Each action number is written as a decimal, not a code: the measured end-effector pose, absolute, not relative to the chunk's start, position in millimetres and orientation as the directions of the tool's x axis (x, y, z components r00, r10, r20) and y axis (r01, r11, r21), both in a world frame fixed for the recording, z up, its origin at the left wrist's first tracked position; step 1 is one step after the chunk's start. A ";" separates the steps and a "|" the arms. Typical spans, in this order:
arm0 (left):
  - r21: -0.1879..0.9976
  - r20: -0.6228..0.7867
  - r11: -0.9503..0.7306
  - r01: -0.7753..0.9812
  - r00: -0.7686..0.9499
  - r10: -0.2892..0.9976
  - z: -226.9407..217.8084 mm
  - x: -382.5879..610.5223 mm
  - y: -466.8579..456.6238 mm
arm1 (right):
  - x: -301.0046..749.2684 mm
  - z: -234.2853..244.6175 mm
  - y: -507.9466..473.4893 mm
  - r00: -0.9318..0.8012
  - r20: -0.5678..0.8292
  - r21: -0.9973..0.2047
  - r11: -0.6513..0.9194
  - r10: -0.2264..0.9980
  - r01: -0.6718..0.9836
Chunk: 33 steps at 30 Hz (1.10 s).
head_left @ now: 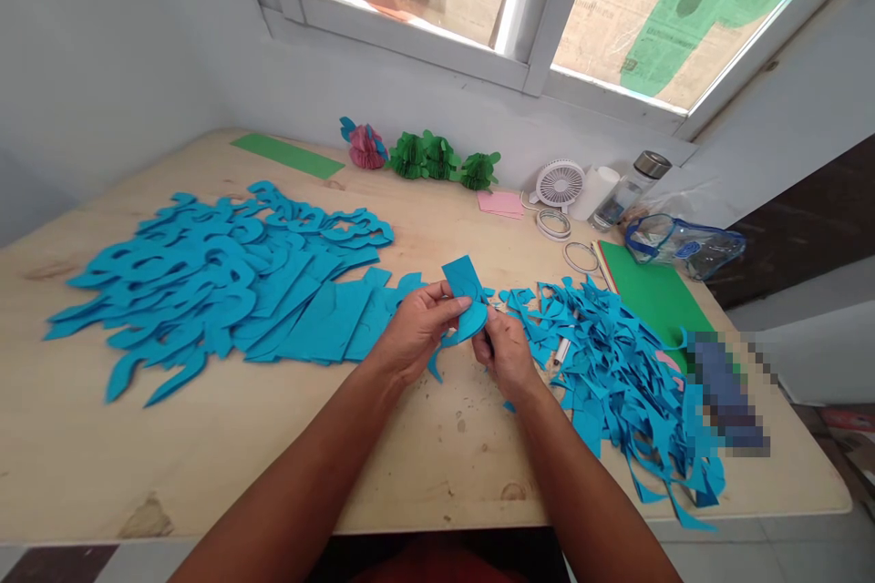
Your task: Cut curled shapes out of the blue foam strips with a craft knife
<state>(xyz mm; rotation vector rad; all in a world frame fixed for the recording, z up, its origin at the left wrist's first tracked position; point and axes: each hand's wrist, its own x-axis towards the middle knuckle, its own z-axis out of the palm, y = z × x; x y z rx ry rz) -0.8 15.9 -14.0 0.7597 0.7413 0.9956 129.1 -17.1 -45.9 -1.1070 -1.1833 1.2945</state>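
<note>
My left hand [414,328] pinches a folded blue paper piece [466,296] above the middle of the wooden table [205,446]. My right hand [504,353] is closed just right of it, touching the paper's lower curved edge; what it grips is hidden behind the fingers. A large spread of cut blue paper shapes [211,273] lies to the left. A heap of blue paper scraps [615,373] lies to the right.
Along the back wall sit a pink paper flower [367,146], green paper flowers [437,158], a small white fan [559,184], a bottle [633,187], tape rings [553,223] and a clear pouch [684,246]. Green sheets [649,291] lie at right, a green strip [287,155] at back left.
</note>
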 end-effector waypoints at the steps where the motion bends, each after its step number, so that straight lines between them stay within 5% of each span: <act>1: 0.835 -0.187 0.335 -0.437 0.348 0.919 -14.0 -0.7 15.9 | 129.2 -46.3 -17.0 -0.057 0.006 -0.996 0.000 0.998 -0.089; 9: 0.840 -0.189 0.334 -0.427 0.345 0.919 -14.1 -0.8 15.7 | 130.2 -44.6 -17.4 0.001 0.066 -0.998 0.066 0.998 0.016; 20: 0.891 -0.137 0.267 -0.366 0.344 0.929 -17.2 -1.2 15.8 | 132.0 -43.1 -17.8 -0.149 -0.056 -0.984 -0.080 0.987 -0.161; 33: 0.912 -0.139 0.251 -0.323 0.332 0.933 -18.4 1.4 14.5 | 129.1 -46.8 -16.9 -0.035 0.025 -1.000 0.025 0.999 -0.010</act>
